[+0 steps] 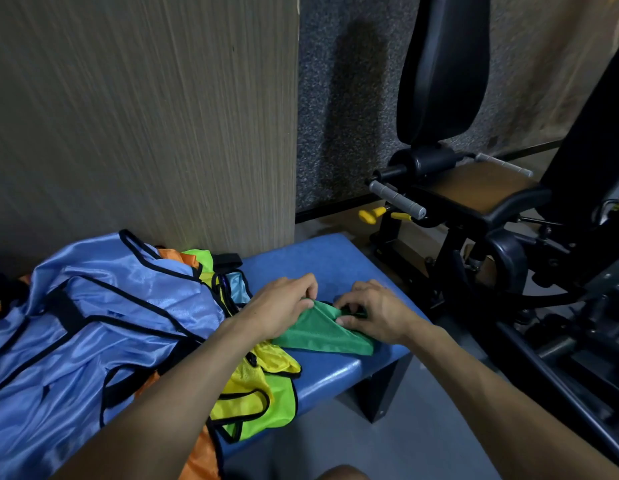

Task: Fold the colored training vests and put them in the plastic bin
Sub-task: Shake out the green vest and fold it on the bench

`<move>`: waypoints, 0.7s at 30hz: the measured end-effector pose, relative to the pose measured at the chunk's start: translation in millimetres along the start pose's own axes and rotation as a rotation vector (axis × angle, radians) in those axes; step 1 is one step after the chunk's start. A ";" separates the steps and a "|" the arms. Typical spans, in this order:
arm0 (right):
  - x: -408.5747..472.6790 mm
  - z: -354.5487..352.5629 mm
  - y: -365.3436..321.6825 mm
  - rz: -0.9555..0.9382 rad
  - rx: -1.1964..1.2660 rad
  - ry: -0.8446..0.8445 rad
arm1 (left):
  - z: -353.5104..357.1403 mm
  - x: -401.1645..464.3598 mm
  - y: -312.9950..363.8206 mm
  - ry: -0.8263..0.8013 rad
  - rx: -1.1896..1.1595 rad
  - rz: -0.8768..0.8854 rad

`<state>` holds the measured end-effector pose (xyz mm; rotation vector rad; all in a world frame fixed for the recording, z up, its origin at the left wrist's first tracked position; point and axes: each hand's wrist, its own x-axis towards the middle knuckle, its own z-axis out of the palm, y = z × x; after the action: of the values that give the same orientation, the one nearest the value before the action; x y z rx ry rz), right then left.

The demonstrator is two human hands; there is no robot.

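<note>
- The small, dark green mesh training vest (322, 332) lies on the bare blue padded tabletop (322, 265), at about 4 o'clock from the heap of vests. That seems to be the only free flat spot for folding.
- The left hand (284, 306) pinches the vest's upper edge, fingers (310, 294) drawn narrow on the cloth. The right hand (374, 315) pins the far side flat, its fingers curled close on the fabric, probably to keep the slippery mesh square while a fold is set.
- The unfolded pile sits at 9 o'clock: a shiny light blue vest with black trim (93, 320) on top, and yellow-green mesh vests (263, 386) spilling over the front edge.
- The orange cloth (200, 459) is mostly buried.
- No plastic bin is in view.
- The black gym machine (474, 209) at 2 o'clock plays no part.
</note>
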<state>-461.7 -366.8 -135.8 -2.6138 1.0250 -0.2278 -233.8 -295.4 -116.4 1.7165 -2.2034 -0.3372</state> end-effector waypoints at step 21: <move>21.5 -7.7 -1.0 0.207 0.684 -0.087 | -6.7 24.2 -38.3 -0.317 -0.569 -0.249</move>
<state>-447.4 -382.6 -127.7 -1.8777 0.9644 -0.3402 -202.4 -328.2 -122.2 1.6784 -1.8161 -1.2388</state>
